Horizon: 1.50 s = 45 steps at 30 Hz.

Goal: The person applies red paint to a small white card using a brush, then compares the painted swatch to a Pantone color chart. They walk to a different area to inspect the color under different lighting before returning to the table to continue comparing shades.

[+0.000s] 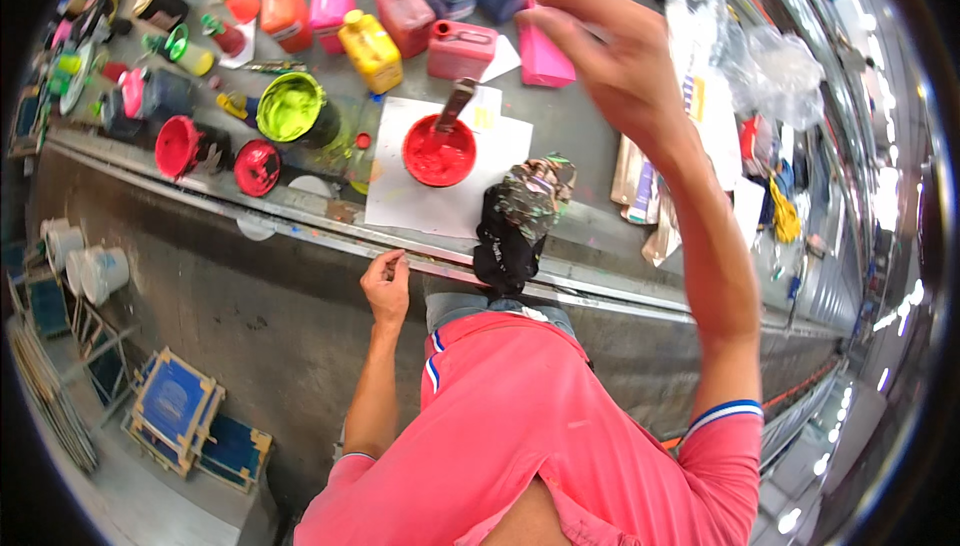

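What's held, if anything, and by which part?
The left hand appears empty; whether the blurred right hand grips the bright pink plastic bottle by its top cannot be told.

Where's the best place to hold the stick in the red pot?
Probably the upper handle of the stick, from above and slightly right: it leans over the far rim of the red pot, while its lower end dips into the paint.
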Each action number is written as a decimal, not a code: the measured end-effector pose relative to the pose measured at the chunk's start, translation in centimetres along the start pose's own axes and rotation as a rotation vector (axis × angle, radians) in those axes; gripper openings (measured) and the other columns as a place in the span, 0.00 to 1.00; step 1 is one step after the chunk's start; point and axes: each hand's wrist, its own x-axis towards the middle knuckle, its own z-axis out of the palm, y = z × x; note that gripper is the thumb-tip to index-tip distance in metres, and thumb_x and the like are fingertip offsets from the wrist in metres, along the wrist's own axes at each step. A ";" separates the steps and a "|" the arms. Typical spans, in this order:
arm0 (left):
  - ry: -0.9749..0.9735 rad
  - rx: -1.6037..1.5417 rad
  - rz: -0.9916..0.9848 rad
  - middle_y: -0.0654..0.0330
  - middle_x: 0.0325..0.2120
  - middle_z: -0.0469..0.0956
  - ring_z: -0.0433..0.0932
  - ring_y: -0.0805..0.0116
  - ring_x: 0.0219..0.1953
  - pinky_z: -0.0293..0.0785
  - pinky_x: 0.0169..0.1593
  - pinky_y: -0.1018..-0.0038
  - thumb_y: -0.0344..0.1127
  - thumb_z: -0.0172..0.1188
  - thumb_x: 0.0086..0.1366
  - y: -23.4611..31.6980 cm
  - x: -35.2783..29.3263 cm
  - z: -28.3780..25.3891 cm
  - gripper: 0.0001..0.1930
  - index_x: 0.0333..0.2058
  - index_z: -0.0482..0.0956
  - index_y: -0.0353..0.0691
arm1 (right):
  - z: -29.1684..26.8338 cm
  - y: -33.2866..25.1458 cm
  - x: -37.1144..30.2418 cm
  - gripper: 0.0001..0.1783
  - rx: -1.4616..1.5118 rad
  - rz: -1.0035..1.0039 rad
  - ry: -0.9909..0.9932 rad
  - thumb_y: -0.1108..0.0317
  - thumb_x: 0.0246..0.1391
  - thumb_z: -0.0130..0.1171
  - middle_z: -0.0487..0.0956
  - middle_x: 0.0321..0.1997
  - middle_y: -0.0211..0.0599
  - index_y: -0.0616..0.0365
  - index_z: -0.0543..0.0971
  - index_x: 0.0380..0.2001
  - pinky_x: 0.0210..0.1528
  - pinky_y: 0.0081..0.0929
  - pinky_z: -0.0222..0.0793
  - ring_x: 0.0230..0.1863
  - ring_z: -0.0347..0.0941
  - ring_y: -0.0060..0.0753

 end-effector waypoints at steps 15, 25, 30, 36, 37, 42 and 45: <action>-0.540 0.070 0.155 0.70 0.23 0.74 0.70 0.83 0.26 0.66 0.31 0.84 0.26 0.60 0.64 7.3 3.0 12.7 0.04 0.37 0.81 0.33 | 9.3 0.6 -64.8 0.23 0.211 1.876 0.028 0.47 0.56 0.58 0.82 0.30 0.50 0.59 0.83 0.32 0.39 0.42 0.73 0.34 0.80 0.50; -0.816 0.095 0.353 0.68 0.25 0.77 0.72 0.83 0.26 0.68 0.32 0.84 0.25 0.62 0.62 10.8 -7.9 26.7 0.05 0.36 0.81 0.31 | 8.8 0.4 -74.0 0.33 0.466 2.103 0.237 0.44 0.50 0.60 0.82 0.35 0.60 0.73 0.82 0.30 0.46 0.38 0.72 0.41 0.81 0.48; -0.969 -0.036 0.126 0.64 0.24 0.79 0.75 0.79 0.25 0.72 0.31 0.80 0.28 0.61 0.63 10.5 -19.6 35.8 0.05 0.35 0.82 0.32 | 2.6 2.8 -81.3 0.22 0.698 1.978 0.552 0.53 0.55 0.60 0.83 0.33 0.47 0.67 0.83 0.32 0.39 0.33 0.73 0.36 0.80 0.37; -1.254 0.204 0.304 0.62 0.27 0.82 0.76 0.78 0.30 0.71 0.36 0.78 0.37 0.63 0.62 14.1 -29.7 48.9 0.11 0.34 0.84 0.33 | -7.7 8.1 -85.0 0.10 0.780 1.713 1.087 0.64 0.57 0.58 0.80 0.27 0.33 0.61 0.81 0.30 0.31 0.23 0.71 0.27 0.76 0.24; -1.274 0.207 0.393 0.62 0.27 0.83 0.77 0.77 0.31 0.72 0.37 0.77 0.37 0.63 0.62 14.6 -30.0 51.7 0.12 0.35 0.85 0.33 | -9.8 9.5 -85.2 0.10 0.720 1.660 1.092 0.64 0.57 0.59 0.81 0.27 0.33 0.61 0.81 0.31 0.31 0.23 0.71 0.27 0.76 0.24; -1.084 0.306 0.790 0.51 0.32 0.84 0.82 0.62 0.35 0.75 0.42 0.69 0.39 0.63 0.61 18.4 -27.4 68.5 0.13 0.37 0.84 0.35 | -21.3 18.5 -83.8 0.11 0.038 1.379 0.903 0.65 0.56 0.61 0.81 0.27 0.32 0.64 0.82 0.34 0.30 0.22 0.70 0.27 0.76 0.22; -0.856 0.271 1.030 0.50 0.32 0.83 0.80 0.52 0.38 0.74 0.46 0.63 0.39 0.63 0.58 17.8 -22.2 78.1 0.11 0.34 0.85 0.38 | -27.2 24.4 -78.5 0.14 0.166 1.245 0.869 0.62 0.53 0.62 0.82 0.24 0.39 0.64 0.83 0.33 0.33 0.29 0.71 0.27 0.77 0.30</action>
